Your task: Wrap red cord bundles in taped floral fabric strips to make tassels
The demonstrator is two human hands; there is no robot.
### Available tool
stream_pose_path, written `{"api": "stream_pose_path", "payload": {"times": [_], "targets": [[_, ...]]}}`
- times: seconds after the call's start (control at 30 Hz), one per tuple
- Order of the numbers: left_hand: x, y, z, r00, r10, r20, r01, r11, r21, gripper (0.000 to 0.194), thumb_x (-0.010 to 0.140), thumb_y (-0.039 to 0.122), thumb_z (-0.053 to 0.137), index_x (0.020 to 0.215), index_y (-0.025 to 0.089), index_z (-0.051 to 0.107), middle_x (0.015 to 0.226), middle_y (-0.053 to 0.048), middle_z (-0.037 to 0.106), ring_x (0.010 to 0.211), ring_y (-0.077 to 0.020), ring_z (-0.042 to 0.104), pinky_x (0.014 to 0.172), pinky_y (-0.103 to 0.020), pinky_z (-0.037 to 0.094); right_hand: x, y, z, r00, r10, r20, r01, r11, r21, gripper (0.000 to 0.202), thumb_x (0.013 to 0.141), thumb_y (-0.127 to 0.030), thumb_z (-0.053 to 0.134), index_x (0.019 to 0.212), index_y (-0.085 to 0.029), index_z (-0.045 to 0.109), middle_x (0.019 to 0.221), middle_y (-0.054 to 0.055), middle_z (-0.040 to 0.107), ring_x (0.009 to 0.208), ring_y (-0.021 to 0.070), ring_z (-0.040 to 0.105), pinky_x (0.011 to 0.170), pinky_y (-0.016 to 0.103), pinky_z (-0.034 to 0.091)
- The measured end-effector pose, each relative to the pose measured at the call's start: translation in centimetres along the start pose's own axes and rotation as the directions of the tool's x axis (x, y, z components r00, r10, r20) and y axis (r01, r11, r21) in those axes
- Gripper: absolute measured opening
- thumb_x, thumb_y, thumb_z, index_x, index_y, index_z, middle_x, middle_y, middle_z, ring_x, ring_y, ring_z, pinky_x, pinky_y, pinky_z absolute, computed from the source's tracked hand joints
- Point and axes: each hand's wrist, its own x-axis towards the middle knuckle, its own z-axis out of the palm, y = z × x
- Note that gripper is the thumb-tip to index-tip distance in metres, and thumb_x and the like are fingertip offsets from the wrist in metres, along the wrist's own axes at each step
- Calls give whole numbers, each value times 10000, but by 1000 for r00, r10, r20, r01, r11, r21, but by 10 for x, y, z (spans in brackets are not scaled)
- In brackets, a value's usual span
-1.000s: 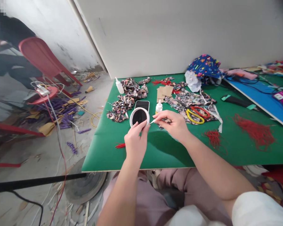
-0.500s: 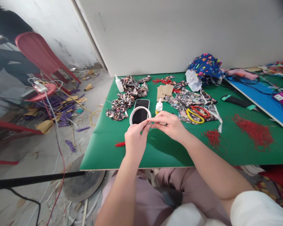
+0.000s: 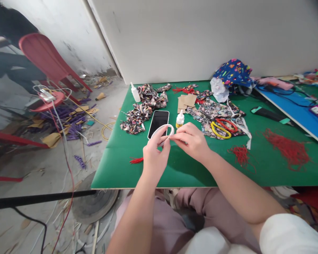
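So, head view, the only one here: the left hand (image 3: 156, 157) has its thumb and fingers closed on the near side of a white ring (image 3: 171, 128), which sits tilted in front of the phone (image 3: 159, 120) at the left-middle of the green table (image 3: 113, 173). The right hand (image 3: 192, 141) has its fingertips drawn in narrow right at the ring's right side. Can't tell whether they're pinching the rim itself or some small bit in between; the fingers hide it.

Tips for this bit, imo: let the left hand be the clamp and the right do the fine work. Pinch firm but don't squash the ring out of round; it looks thin, so I'd guess it flexes. Roll it a little so the spot being worked faces you, and keep the right fingertips close to the left thumb so nothing twists.

Edges and room: the table's near edge runs just below the wrists, so anything dropped toward you could end up in your lap. Best working room is the green patch nearside of the hands; just mind the red tassel (image 3: 136, 160) left of the left hand. Far side is tighter: the small glue-type bottle (image 3: 180, 120) stands upright just beyond the right hand, easy to knock. Right of that there's floral fabric (image 3: 209, 107) with scissors (image 3: 222, 136) on it, so swing that elbow gently.
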Motion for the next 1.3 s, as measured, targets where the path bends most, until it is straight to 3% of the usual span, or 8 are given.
{"api": "stream_pose_path", "payload": {"times": [0.3, 0.43, 0.57, 0.73, 0.83, 0.93, 1.17, 1.3], "targets": [[-2, 4, -5, 992, -128, -19, 121, 969, -214, 401, 776, 236, 606, 1172, 203, 553, 797, -17, 686, 692, -114, 624, 599, -197, 510, 2, -12, 2, 998, -61, 1, 61, 991, -119, 97, 840, -176, 513, 849, -220, 599, 802, 11, 616, 814, 146, 552, 949, 409, 371], [0, 6, -4, 986, -165, -21, 150, 936, -320, 442, 762, 261, 629, 1192, 206, 543, 793, -19, 692, 611, -97, 608, 508, -173, 476, 3, -12, 2, 992, 111, -57, -108, 993, 53, 107, 822, -233, 558, 910, -243, 619, 827, 18, 626, 825, 159, 570, 850, 366, 449], [3, 9, -1, 982, -185, -41, 158, 918, -363, 427, 764, 240, 631, 1182, 211, 549, 743, -7, 693, 589, -96, 615, 469, -156, 436, 5, -7, -3, 930, 368, -25, -349, 900, 262, 459, 786, -327, 604, 1226, -277, 484, 1029, 36, 624, 908, 171, 579, 823, 350, 477], [3, 10, -1, 986, -167, -30, 143, 915, -378, 398, 779, 219, 616, 1171, 211, 549, 781, -24, 709, 785, -144, 659, 576, -169, 467, 8, -3, -9, 861, 506, 41, -489, 804, 338, 193, 823, -324, 550, 979, -252, 638, 958, 21, 645, 935, 164, 581, 800, 315, 475], [3, 8, -4, 986, -164, -17, 147, 924, -353, 398, 785, 223, 609, 1177, 207, 543, 813, -36, 712, 802, -153, 662, 611, -190, 478, 9, 0, -9, 846, 523, 104, -524, 778, 346, 207, 811, -313, 570, 998, -246, 629, 897, 12, 643, 916, 161, 580, 795, 314, 466], [2, 6, -6, 987, -161, -15, 147, 928, -341, 402, 781, 222, 610, 1177, 192, 544, 831, -47, 712, 812, -163, 665, 650, -213, 491, 8, 2, -8, 844, 522, 127, -529, 766, 364, 130, 801, -317, 581, 879, -228, 637, 842, 4, 628, 854, 153, 582, 744, 299, 467], [-4, 11, 2, 977, -200, -78, 162, 923, -350, 255, 754, 243, 633, 1000, 180, 652, 826, -57, 712, 786, -172, 674, 613, -214, 509, 8, -12, -8, 924, 382, 6, -365, 879, 308, 96, 864, -246, 481, 792, -211, 535, 797, 11, 576, 793, 141, 539, 744, 306, 443], [3, 5, -7, 947, -220, -234, 121, 919, -375, 206, 734, 218, 636, 931, 171, 674, 800, -49, 711, 781, -162, 672, 616, -204, 498, 9, 0, -17, 890, 441, -119, -388, 867, 312, 103, 870, -281, 467, 809, -221, 526, 806, 12, 558, 775, 138, 541, 736, 299, 444]]}}
